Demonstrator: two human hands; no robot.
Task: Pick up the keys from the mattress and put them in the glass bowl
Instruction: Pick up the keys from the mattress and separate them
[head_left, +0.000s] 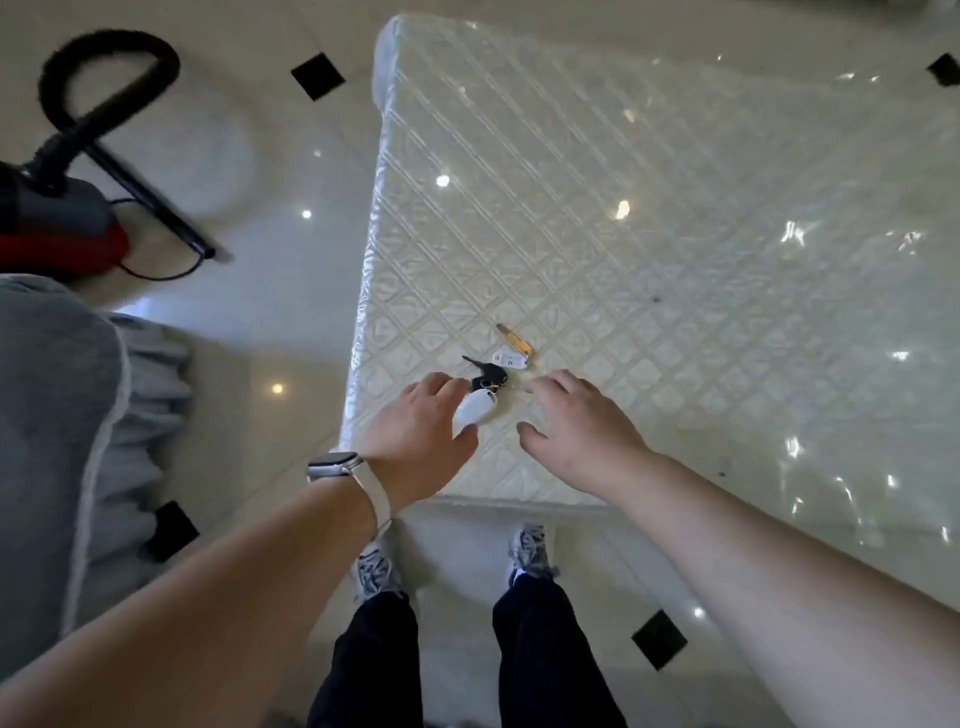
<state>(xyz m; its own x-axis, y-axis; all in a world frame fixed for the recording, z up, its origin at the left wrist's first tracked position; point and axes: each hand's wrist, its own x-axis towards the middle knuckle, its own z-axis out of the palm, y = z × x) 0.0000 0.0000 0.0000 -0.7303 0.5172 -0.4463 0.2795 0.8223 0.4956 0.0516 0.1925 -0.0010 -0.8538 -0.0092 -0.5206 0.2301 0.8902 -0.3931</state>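
Note:
Two sets of keys lie near the front left corner of the plastic-wrapped quilted mattress (649, 218). The nearer one is a black key with a white oval fob (480, 397). Just beyond it lies a brass key with a white rectangular tag (511, 349). My left hand (421, 441), a watch on its wrist, hovers over the mattress corner with its fingertips and thumb touching the oval fob. My right hand (576, 426) hangs with spread fingers just right of the keys, holding nothing. No glass bowl is in view.
A red and grey vacuum cleaner (62, 218) with a black hose and wand stands on the glossy tiled floor at the left. A grey cushioned seat (52, 415) fills the left edge. My feet (452, 561) stand at the mattress's front edge.

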